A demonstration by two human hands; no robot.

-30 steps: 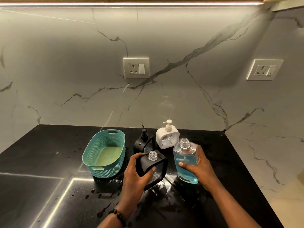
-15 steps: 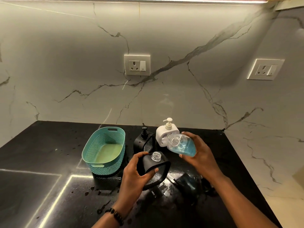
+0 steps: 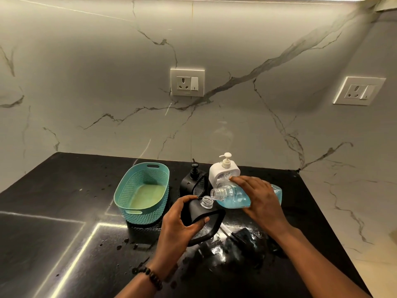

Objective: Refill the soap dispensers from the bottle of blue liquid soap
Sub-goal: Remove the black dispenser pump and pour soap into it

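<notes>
Soap bottle (image 3: 234, 195): It is clear plastic with blue soap inside. It is tipped over on its side, so its long way runs left to right. Its open ribbed neck points left and a bit down, at the open dispenser. The blue soap is pooled in the low side of the bottle.
Right hand (image 3: 261, 201): It is wrapped over the top of the soap bottle and clamped on it. The bottle is held up above the counter.
Open dispenser (image 3: 203, 220): It is black, flat and boxy with round corners. It is tilted, with its clear screw neck pointing up and right, just below the bottle's mouth. No pump is on it.
Left hand (image 3: 179, 223): It is closed around the left side of the open dispenser, with the thumb across its front. A dark bead bracelet (image 3: 150, 275) is worn on the wrist.
Black dispenser (image 3: 193, 181): It stands upright behind the hands, with its black pump on.
White dispenser (image 3: 224, 172): It stands upright just beside the black one, with a white pump on top.
Basket (image 3: 129, 195): It is teal plastic, oval, with small holes all over. It sits to the left.
Counter (image 3: 53, 211): It is black, shiny stone with wet drops on it.
</notes>
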